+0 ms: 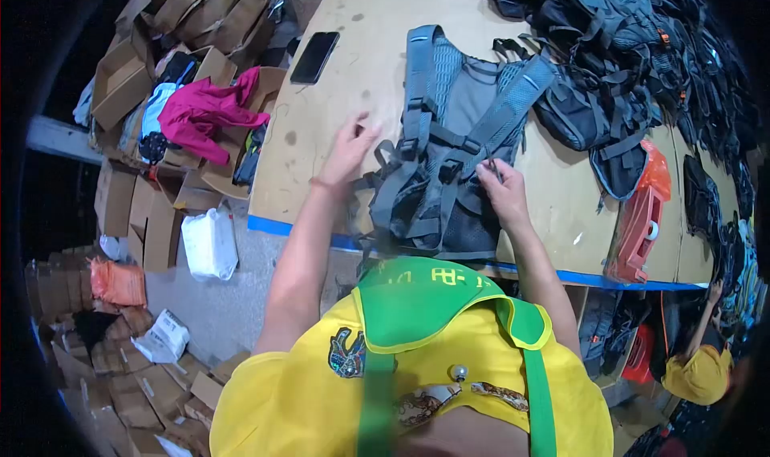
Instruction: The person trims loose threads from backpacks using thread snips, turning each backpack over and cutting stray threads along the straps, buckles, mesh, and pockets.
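Observation:
A dark grey-blue backpack (473, 96) lies on the table with its padded shoulder straps and buckles facing up. To its left, my left hand (351, 148) hovers over the table edge, its fingers apart and holding nothing. On the pack's right side, my right hand (503, 188) pinches a thin dark strap or cord near the chest buckle (451, 170). Loose webbing hangs at the pack's lower left.
A black phone (314, 58) lies on the wooden table (353, 24). More backpacks (593, 40) are piled at the right, near a red tape dispenser (636, 236). Cardboard boxes (120, 84) and a white package (209, 244) stand at left. Another person (698, 373) is at lower right.

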`<move>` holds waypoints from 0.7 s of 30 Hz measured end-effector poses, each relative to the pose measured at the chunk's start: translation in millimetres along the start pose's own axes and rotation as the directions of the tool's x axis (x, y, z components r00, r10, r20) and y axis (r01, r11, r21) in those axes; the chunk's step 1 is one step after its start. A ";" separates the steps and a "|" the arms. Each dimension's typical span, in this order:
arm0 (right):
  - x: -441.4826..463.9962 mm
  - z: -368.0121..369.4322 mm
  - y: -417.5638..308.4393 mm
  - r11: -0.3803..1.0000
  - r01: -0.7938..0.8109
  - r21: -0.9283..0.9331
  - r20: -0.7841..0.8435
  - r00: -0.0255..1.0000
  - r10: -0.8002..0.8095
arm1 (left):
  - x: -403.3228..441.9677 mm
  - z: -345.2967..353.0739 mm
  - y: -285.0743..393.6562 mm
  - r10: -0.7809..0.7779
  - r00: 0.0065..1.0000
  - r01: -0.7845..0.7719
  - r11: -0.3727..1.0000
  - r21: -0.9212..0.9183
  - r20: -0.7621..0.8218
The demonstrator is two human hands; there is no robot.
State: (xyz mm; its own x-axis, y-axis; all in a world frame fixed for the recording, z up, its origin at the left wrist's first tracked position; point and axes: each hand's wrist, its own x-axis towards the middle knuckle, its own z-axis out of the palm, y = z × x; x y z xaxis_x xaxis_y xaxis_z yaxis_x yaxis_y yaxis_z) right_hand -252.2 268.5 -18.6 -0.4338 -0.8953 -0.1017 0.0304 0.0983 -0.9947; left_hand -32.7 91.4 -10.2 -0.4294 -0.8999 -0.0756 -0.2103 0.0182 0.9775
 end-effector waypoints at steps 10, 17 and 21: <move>-12.8 -19.4 -1.3 0.999 0.029 0.039 -0.063 0.998 -0.027 | -16.3 71.0 17.2 0.009 0.965 0.019 0.994 -0.104 0.261; -3.6 6.8 -34.1 0.998 0.032 0.050 -0.042 0.999 -0.030 | -32.0 51.7 41.1 -0.001 0.908 0.271 0.765 -0.584 0.420; 7.7 26.9 -36.3 0.994 0.094 -0.050 0.011 0.996 -0.094 | -38.8 48.5 45.0 -0.026 0.899 0.304 0.756 -0.580 0.436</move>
State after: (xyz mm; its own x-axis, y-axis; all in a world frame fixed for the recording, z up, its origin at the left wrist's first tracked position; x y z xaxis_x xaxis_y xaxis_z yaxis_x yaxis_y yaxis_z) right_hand -232.5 246.3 16.3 -0.4246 -0.9054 -0.0081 -0.0559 0.0352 -0.9978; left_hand -68.1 148.2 27.1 -0.7640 -0.6198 -0.1796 0.2205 -0.5124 0.8300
